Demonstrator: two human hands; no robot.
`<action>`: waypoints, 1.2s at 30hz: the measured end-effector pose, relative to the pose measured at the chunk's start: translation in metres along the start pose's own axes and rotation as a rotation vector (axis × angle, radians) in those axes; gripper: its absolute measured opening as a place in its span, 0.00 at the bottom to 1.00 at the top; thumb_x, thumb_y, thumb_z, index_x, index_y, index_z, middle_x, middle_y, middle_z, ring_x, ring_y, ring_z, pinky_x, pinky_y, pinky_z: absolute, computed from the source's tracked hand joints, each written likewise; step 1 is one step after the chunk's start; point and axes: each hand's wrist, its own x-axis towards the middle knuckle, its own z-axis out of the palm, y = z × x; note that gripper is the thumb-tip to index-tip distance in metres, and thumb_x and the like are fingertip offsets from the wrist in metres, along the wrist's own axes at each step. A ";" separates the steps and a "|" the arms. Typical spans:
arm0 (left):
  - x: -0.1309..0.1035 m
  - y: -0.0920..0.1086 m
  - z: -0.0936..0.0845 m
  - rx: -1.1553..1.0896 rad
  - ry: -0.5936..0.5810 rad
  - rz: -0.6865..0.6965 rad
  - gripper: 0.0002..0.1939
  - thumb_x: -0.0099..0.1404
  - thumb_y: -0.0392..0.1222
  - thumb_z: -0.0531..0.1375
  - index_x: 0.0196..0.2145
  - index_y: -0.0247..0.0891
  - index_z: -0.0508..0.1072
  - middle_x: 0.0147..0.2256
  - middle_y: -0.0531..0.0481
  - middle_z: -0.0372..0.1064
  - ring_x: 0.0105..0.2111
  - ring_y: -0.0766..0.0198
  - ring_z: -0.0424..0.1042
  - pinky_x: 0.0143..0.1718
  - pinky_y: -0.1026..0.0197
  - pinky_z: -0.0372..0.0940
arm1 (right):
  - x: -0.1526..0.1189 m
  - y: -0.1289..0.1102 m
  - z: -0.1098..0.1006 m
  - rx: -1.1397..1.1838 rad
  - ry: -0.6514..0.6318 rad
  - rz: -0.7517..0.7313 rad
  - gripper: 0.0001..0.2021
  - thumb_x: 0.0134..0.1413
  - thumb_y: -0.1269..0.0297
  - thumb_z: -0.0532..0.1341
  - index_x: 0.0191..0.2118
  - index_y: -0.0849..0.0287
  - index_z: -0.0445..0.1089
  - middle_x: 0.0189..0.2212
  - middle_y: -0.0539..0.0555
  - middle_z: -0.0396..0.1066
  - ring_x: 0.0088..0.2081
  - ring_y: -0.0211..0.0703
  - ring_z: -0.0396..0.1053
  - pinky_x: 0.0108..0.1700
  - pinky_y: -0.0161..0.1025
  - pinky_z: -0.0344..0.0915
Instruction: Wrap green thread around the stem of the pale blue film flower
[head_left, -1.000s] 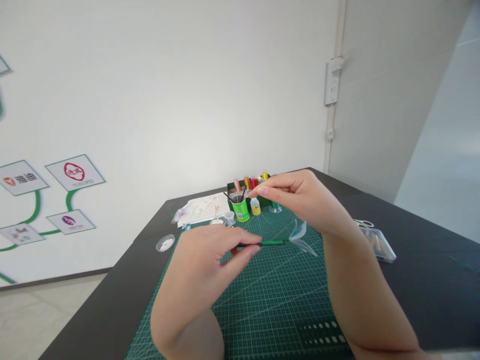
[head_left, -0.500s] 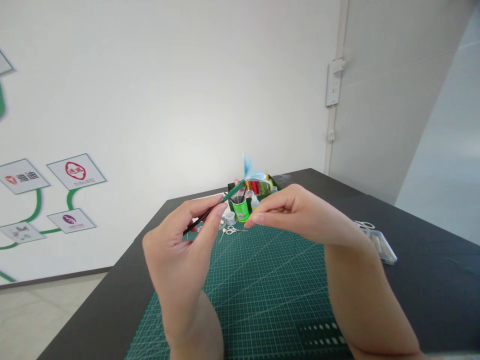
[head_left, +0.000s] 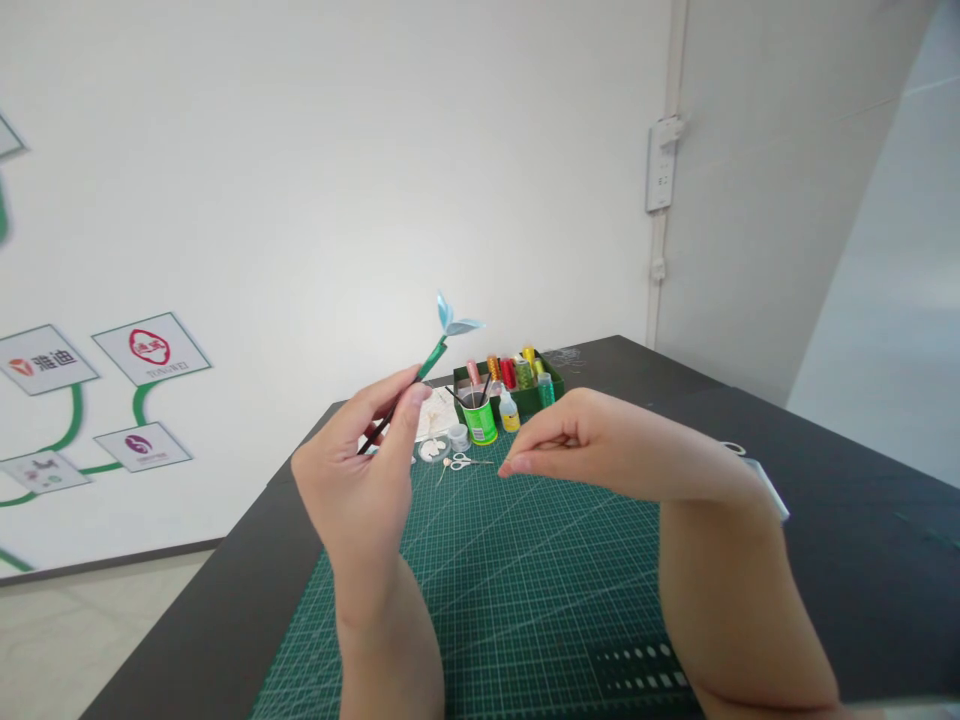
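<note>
My left hand [head_left: 367,450] pinches a thin dark stick [head_left: 381,425] between thumb and fingers. The stick's upper part is green, and pale blue petals [head_left: 452,320] spread from its tip. To the right, my right hand [head_left: 577,440] is held apart from the stick, thumb and fingertips pressed together. Anything between those fingertips is too small to make out. Both hands are raised above the green cutting mat [head_left: 517,580].
Behind the hands stand a green can [head_left: 481,422] with tools, a glue bottle [head_left: 509,412] and a box of thread spools [head_left: 525,395]. White-handled scissors [head_left: 460,461] lie on the mat. A clear case [head_left: 769,490] is partly hidden behind my right wrist.
The stick and its blue petals have moved left and slightly up, away from my right hand. My right hand has shifted slightly down and right, still pinched.
</note>
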 end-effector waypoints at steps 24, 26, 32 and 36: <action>0.003 -0.007 0.000 -0.011 -0.009 -0.020 0.07 0.67 0.40 0.67 0.42 0.45 0.85 0.34 0.53 0.83 0.32 0.64 0.79 0.29 0.66 0.72 | 0.032 0.062 -0.036 -0.477 0.438 0.578 0.15 0.66 0.59 0.58 0.33 0.61 0.76 0.29 0.58 0.79 0.28 0.43 0.71 0.33 0.40 0.59; 0.004 -0.008 -0.001 -0.007 -0.036 -0.021 0.07 0.67 0.40 0.67 0.42 0.45 0.85 0.34 0.52 0.83 0.31 0.65 0.79 0.28 0.66 0.71 | 0.030 0.055 -0.034 -0.458 0.565 0.468 0.15 0.67 0.59 0.56 0.36 0.60 0.77 0.30 0.57 0.78 0.31 0.43 0.71 0.34 0.40 0.59; 0.006 -0.007 -0.002 -0.004 -0.082 -0.037 0.07 0.65 0.40 0.68 0.40 0.46 0.86 0.34 0.52 0.83 0.32 0.63 0.80 0.30 0.65 0.72 | 0.023 0.019 -0.004 -0.045 0.633 0.018 0.16 0.65 0.54 0.61 0.32 0.59 0.78 0.22 0.50 0.71 0.24 0.37 0.64 0.28 0.38 0.57; 0.006 -0.006 -0.002 -0.006 -0.117 -0.029 0.07 0.65 0.40 0.68 0.40 0.46 0.86 0.34 0.52 0.83 0.30 0.64 0.79 0.28 0.64 0.71 | 0.026 -0.001 0.020 0.084 0.558 -0.158 0.12 0.63 0.58 0.63 0.37 0.60 0.81 0.27 0.52 0.75 0.27 0.37 0.66 0.29 0.36 0.61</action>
